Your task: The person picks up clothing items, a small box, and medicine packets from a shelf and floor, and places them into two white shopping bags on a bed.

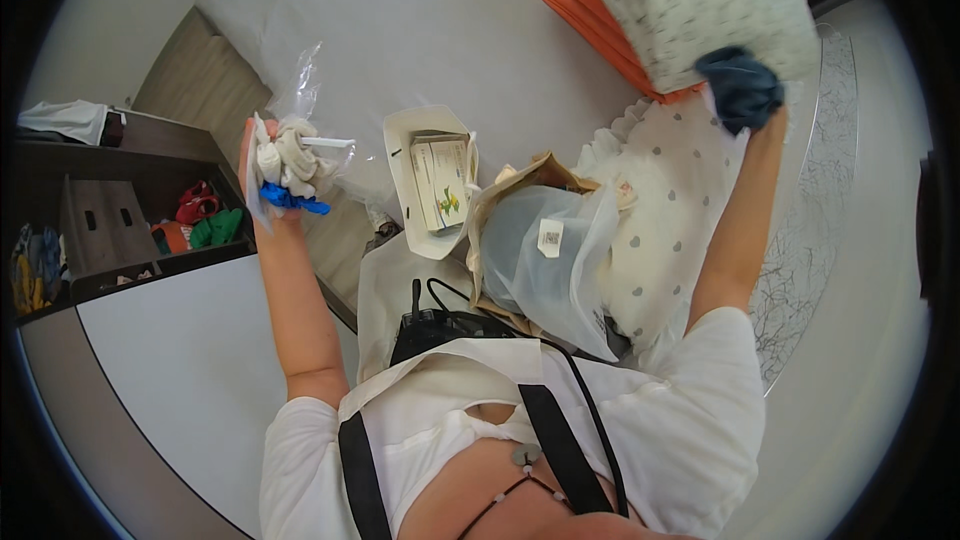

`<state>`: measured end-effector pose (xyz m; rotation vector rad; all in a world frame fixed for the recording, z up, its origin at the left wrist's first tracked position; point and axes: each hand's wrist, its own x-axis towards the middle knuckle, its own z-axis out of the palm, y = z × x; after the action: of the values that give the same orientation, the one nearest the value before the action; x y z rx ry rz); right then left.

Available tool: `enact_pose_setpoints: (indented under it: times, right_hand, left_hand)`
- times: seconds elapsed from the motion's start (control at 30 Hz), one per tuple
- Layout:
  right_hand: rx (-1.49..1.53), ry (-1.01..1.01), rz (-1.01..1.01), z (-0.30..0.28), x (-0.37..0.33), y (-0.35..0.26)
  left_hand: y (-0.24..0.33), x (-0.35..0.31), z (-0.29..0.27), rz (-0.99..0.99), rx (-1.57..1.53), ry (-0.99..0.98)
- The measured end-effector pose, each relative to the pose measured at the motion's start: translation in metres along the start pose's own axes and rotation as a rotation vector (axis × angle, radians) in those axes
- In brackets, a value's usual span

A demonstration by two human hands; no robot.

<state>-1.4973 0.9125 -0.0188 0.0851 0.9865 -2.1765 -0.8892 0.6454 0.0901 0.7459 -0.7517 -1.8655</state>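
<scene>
My left hand (250,154) is raised at the left, mostly hidden behind a crumpled bundle of cream fabric (291,158) that it holds. A bright blue piece (292,199), a white stick-like piece (328,143) and clear plastic film (298,85) are bunched with it. On the right, my arm is stretched far out and my right hand (772,124) is closed on a crumpled dark blue cloth (742,90). This cloth is against or just in front of a pale patterned pillow (690,15); whether they touch, I cannot tell.
An open white box (403,165) with small cartons inside stands before me. Beside it is a brown paper bag (490,230) with a translucent plastic bag (535,250). Orange fabric (580,15) lies under the pillow, near a heart-patterned cover (660,210). Dark shelving (105,230) holds clothes at the left.
</scene>
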Motion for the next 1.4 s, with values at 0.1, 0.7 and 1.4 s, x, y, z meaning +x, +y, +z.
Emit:
enact_pose_setpoints:
  times: [0.1,0.7,1.4]
  right_hand:
    - [-0.114,-0.067,0.021,-0.035,-0.047,0.026]
    - [-0.17,-0.237,-0.193,0.156,-0.407,0.127]
    - [-0.063,-0.27,0.236,0.157,-0.421,0.183]
  left_hand:
    - [0.002,-0.018,0.015,-0.083,0.084,-0.07]
    - [-0.018,-0.16,0.064,-0.105,0.19,-0.116]
    - [-0.005,-0.16,-0.046,-0.273,-0.287,-0.245]
